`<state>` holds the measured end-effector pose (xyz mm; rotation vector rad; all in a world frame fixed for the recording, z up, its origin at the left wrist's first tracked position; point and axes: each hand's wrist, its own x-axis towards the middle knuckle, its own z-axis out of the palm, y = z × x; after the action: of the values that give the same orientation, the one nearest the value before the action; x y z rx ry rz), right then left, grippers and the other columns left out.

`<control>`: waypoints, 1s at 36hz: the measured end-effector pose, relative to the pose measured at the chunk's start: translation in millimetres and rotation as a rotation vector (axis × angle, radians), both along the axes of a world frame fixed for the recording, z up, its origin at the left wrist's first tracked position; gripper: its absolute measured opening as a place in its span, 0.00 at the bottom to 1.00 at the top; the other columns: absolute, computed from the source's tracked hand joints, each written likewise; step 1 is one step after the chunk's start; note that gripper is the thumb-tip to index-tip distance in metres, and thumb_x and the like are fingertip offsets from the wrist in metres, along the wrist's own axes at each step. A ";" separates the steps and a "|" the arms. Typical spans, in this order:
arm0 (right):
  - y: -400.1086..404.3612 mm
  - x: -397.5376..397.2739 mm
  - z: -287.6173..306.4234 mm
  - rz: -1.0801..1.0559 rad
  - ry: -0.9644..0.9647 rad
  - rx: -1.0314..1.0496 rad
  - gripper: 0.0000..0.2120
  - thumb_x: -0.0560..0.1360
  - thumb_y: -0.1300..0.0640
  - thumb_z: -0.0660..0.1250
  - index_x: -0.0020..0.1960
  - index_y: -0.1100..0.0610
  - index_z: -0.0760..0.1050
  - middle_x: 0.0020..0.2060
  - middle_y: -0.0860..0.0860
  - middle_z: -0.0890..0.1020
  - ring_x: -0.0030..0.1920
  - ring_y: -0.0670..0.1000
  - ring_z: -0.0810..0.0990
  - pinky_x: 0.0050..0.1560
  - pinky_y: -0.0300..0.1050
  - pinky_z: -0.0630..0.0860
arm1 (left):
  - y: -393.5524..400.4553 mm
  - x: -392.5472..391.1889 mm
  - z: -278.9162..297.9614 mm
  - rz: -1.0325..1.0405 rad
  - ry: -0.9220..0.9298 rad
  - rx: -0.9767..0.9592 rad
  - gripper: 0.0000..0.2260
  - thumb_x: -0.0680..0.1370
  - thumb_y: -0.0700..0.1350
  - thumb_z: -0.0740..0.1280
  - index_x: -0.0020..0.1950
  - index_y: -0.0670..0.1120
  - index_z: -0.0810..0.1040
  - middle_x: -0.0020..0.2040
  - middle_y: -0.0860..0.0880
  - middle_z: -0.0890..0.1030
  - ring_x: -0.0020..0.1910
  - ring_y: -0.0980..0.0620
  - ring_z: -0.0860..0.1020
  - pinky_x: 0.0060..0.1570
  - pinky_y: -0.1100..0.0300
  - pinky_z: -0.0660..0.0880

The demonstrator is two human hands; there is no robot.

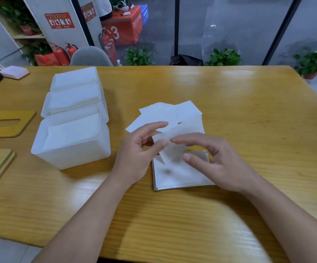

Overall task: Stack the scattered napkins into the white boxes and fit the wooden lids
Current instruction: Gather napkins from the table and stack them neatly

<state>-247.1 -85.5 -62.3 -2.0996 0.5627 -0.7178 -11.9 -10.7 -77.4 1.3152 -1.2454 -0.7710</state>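
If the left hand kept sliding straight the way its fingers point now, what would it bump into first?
Probably the loose napkins fanned out just beyond the left hand, whose fingers point up and to the right, away from the person. It already pinches one napkin, and height above the table is unclear.

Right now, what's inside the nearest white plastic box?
The nearest white plastic box holds a stack of white napkins, top sheet visible. Lower sheets and the box floor are covered. No lid on it.

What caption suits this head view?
Two bare hands, left hand and right hand, lift a thin white paper napkin beside three white plastic boxes.
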 end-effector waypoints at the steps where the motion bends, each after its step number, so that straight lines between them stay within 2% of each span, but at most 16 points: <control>1: -1.1 -0.5 -0.5 -0.031 -0.013 0.000 0.14 0.82 0.58 0.73 0.67 0.50 0.83 0.63 0.41 0.86 0.67 0.51 0.82 0.68 0.46 0.76 | -0.3 0.8 -0.8 0.017 0.008 -0.004 0.17 0.81 0.40 0.77 0.68 0.54 0.85 0.52 0.48 0.87 0.49 0.47 0.83 0.52 0.48 0.81; 3: -3.6 -1.1 -2.6 -0.104 -0.046 0.009 0.09 0.81 0.58 0.74 0.61 0.50 0.86 0.56 0.45 0.87 0.59 0.53 0.84 0.62 0.47 0.78 | -1.5 2.7 -2.8 0.053 -0.008 -0.001 0.16 0.81 0.40 0.77 0.66 0.56 0.86 0.52 0.48 0.87 0.49 0.40 0.82 0.55 0.41 0.81; 7: -13.1 -1.0 -10.8 -0.279 -0.125 -0.025 0.07 0.78 0.60 0.78 0.54 0.50 0.84 0.50 0.48 0.86 0.48 0.54 0.81 0.55 0.57 0.78 | -1.3 3.0 -3.6 0.082 -0.003 -0.028 0.13 0.81 0.39 0.76 0.62 0.54 0.88 0.52 0.49 0.88 0.49 0.44 0.84 0.58 0.41 0.82; 9: -18.3 -1.6 -11.0 -0.387 -0.144 -0.062 0.13 0.77 0.57 0.79 0.59 0.50 0.82 0.53 0.46 0.84 0.49 0.54 0.79 0.55 0.56 0.77 | -1.4 4.3 -3.3 0.080 -0.003 -0.045 0.12 0.81 0.38 0.76 0.61 0.53 0.88 0.51 0.49 0.89 0.50 0.43 0.84 0.58 0.40 0.82; 12: -21.5 -6.2 -6.6 -0.474 -0.081 -0.085 0.27 0.77 0.50 0.79 0.73 0.47 0.73 0.64 0.44 0.78 0.61 0.50 0.77 0.60 0.48 0.76 | -1.1 5.0 -3.0 0.070 0.030 -0.056 0.11 0.81 0.38 0.76 0.59 0.52 0.89 0.49 0.48 0.88 0.49 0.45 0.84 0.57 0.41 0.82; 15: -23.5 -6.5 -7.3 -0.453 -0.036 -0.035 0.32 0.80 0.47 0.75 0.80 0.44 0.66 0.68 0.39 0.78 0.65 0.48 0.77 0.62 0.43 0.73 | -0.5 4.6 -2.1 0.038 0.078 -0.048 0.09 0.81 0.36 0.75 0.58 0.48 0.88 0.45 0.52 0.87 0.45 0.53 0.82 0.50 0.57 0.79; 16: -24.4 -5.3 -8.5 -0.435 -0.045 0.008 0.31 0.81 0.48 0.74 0.80 0.44 0.66 0.64 0.39 0.81 0.61 0.47 0.79 0.60 0.43 0.74 | 0.0 4.1 -1.4 0.029 0.090 -0.049 0.09 0.81 0.36 0.75 0.58 0.47 0.88 0.44 0.53 0.86 0.44 0.54 0.81 0.49 0.60 0.78; 18: -25.3 -2.8 -9.8 -0.383 -0.108 0.128 0.24 0.83 0.50 0.72 0.77 0.46 0.72 0.46 0.43 0.83 0.45 0.49 0.79 0.51 0.47 0.73 | 0.1 3.9 0.5 0.022 0.117 -0.053 0.09 0.82 0.36 0.74 0.58 0.47 0.88 0.44 0.51 0.86 0.45 0.53 0.81 0.49 0.61 0.77; 20: -24.7 -2.0 -8.8 -0.339 -0.181 0.223 0.16 0.84 0.55 0.72 0.70 0.49 0.79 0.34 0.49 0.75 0.36 0.52 0.70 0.42 0.49 0.68 | -0.2 3.6 1.9 0.022 0.145 -0.048 0.08 0.82 0.37 0.74 0.58 0.46 0.88 0.48 0.47 0.88 0.47 0.51 0.83 0.52 0.58 0.79; 22: -24.2 -3.0 -6.9 -0.326 -0.194 0.254 0.12 0.83 0.59 0.72 0.65 0.51 0.82 0.32 0.50 0.70 0.34 0.51 0.66 0.37 0.46 0.64 | -0.8 5.5 1.4 0.016 0.158 -0.013 0.07 0.82 0.39 0.74 0.59 0.46 0.88 0.50 0.45 0.88 0.47 0.45 0.83 0.53 0.53 0.79; 24: -24.4 -5.3 -4.4 -0.307 -0.144 0.257 0.12 0.83 0.61 0.72 0.65 0.50 0.82 0.32 0.49 0.69 0.32 0.50 0.64 0.35 0.41 0.63 | -1.6 9.2 -0.1 0.002 0.104 0.028 0.08 0.82 0.42 0.76 0.60 0.49 0.88 0.49 0.40 0.86 0.44 0.32 0.78 0.51 0.45 0.76; 27: -25.1 -11.1 -1.7 -0.267 0.004 0.244 0.18 0.81 0.63 0.72 0.67 0.46 0.79 0.31 0.49 0.68 0.32 0.50 0.65 0.34 0.38 0.64 | -0.8 13.2 -1.4 -0.040 0.041 0.077 0.08 0.81 0.43 0.77 0.60 0.51 0.88 0.51 0.38 0.85 0.48 0.26 0.79 0.54 0.32 0.79; 29: -25.8 -15.0 -1.0 -0.234 0.101 0.229 0.20 0.80 0.63 0.72 0.67 0.44 0.79 0.31 0.50 0.68 0.32 0.50 0.65 0.33 0.38 0.64 | 0.6 14.0 -1.6 -0.063 0.012 0.114 0.08 0.81 0.42 0.77 0.59 0.51 0.88 0.49 0.40 0.86 0.43 0.31 0.81 0.51 0.37 0.80; 31: -26.7 -17.7 -0.3 -0.196 0.184 0.224 0.21 0.80 0.62 0.72 0.67 0.42 0.78 0.32 0.55 0.70 0.32 0.50 0.67 0.33 0.39 0.65 | 2.0 14.0 -2.6 -0.075 -0.064 0.144 0.09 0.80 0.42 0.78 0.59 0.53 0.88 0.47 0.44 0.86 0.35 0.39 0.75 0.44 0.46 0.78; 33: -27.3 -18.5 0.1 -0.163 0.244 0.218 0.22 0.79 0.61 0.72 0.67 0.41 0.78 0.33 0.57 0.73 0.33 0.50 0.69 0.34 0.41 0.67 | 3.6 13.3 -2.5 -0.095 -0.141 0.165 0.11 0.80 0.42 0.78 0.59 0.55 0.87 0.50 0.50 0.86 0.33 0.46 0.71 0.39 0.52 0.76; 36: -27.6 -19.3 -1.5 -0.139 0.313 0.179 0.21 0.78 0.59 0.74 0.65 0.40 0.79 0.31 0.48 0.74 0.34 0.48 0.72 0.37 0.40 0.70 | 5.6 10.8 -0.5 -0.114 -0.264 0.200 0.12 0.80 0.41 0.77 0.59 0.57 0.86 0.52 0.54 0.86 0.32 0.51 0.70 0.39 0.62 0.73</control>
<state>-266.5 -113.1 -63.8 -2.0297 0.9172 -0.3978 -1.1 -5.1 -77.9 1.5565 -1.4929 -0.8396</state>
